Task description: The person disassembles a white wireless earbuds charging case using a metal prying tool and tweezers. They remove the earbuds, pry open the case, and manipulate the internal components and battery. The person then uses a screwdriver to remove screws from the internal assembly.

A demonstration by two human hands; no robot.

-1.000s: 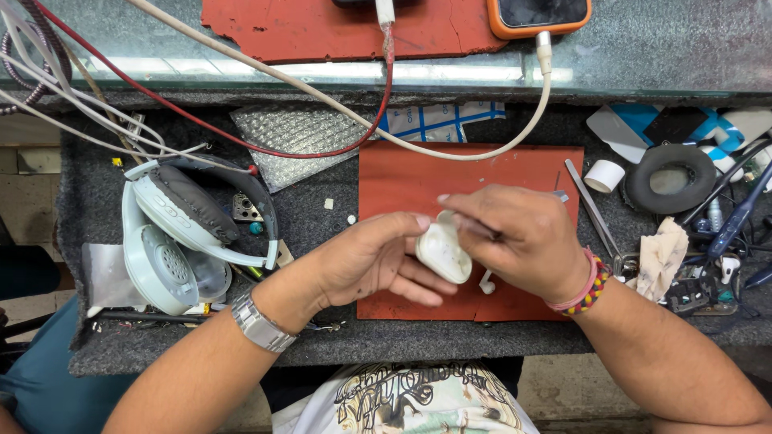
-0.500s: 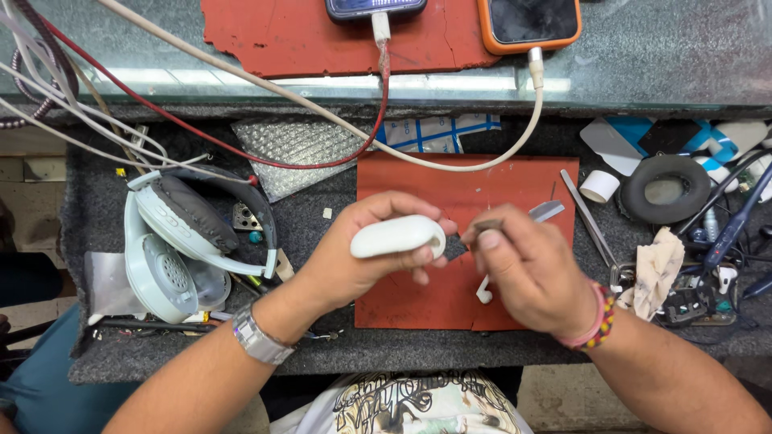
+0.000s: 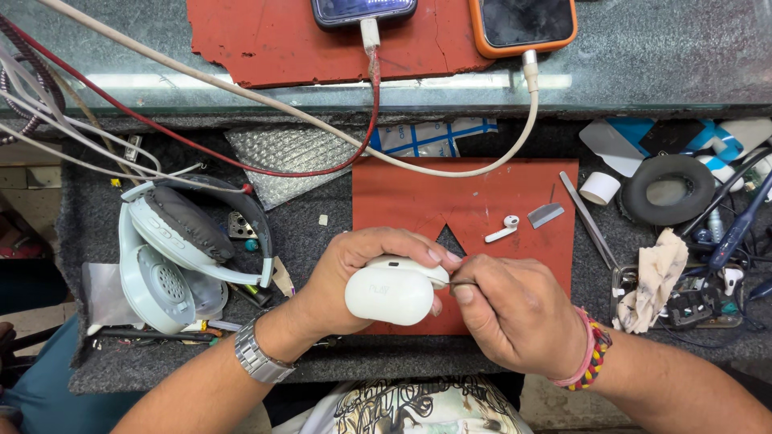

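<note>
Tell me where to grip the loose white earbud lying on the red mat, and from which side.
Grip the earbud by its thin stem, probably from above with two fingertips across it. It lies flat on the red mat, stem pointing lower left, rounded head at upper right. The small metal blade sits just right of the head, so stay on the stem side.

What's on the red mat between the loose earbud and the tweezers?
In the head view, a small grey metal blade lies between the white earbud and the tweezers, on the red mat.

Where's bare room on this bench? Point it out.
Free: red mat left of the earbud, above both hands; grey felt between headphones and mat. Crowded: right end around the ear pad and rag; cables upper left.
</note>
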